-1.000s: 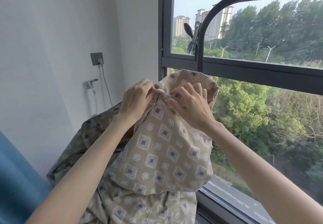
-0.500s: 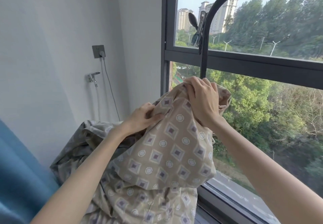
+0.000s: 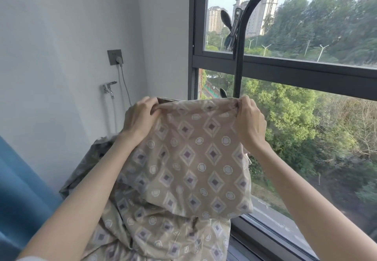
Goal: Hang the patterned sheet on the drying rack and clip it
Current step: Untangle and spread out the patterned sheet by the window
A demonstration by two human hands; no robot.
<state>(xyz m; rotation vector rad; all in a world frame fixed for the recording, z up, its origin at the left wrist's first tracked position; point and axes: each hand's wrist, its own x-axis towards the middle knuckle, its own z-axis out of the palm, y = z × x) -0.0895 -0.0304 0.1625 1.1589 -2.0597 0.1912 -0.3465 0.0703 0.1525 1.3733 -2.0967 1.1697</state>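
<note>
Window glass and a white wall corner form the background; a rack (image 3: 238, 73) of black tube stands in front of the window (image 3: 306, 67), its upright curving into a top bar that leaves the frame above.

**Position of the sheet.** The sheet (image 3: 193, 154) is held up in front of the upright, well below the top bar. Its upper edge is drawn into a short, nearly level span between the two hands. The remainder hangs in folds and piles up below, toward the lower edge of the view.

**Hands.** The left hand (image 3: 140, 118) pinches the left end of that span, fingers curled over the hem. The right hand (image 3: 250, 122) pinches the right end in the same manner. Both arms are raised.

**Clips.** One clip (image 3: 232, 30) is clamped on the upright, holding no cloth. A dark rounded tip (image 3: 222, 93) shows just above the sheet edge; it may be a second clip, but most of it is hidden.

**Progress.**
- Done: an edge is found and pulled straight.
- Not done: no part of the sheet lies over the bar, and no clip is on it.

**Remaining, by judgement.** Raise the edge over the top bar, spread the cloth along it, then take the clip from the upright and fasten the sheet. The task appears to be in its early part.
</note>
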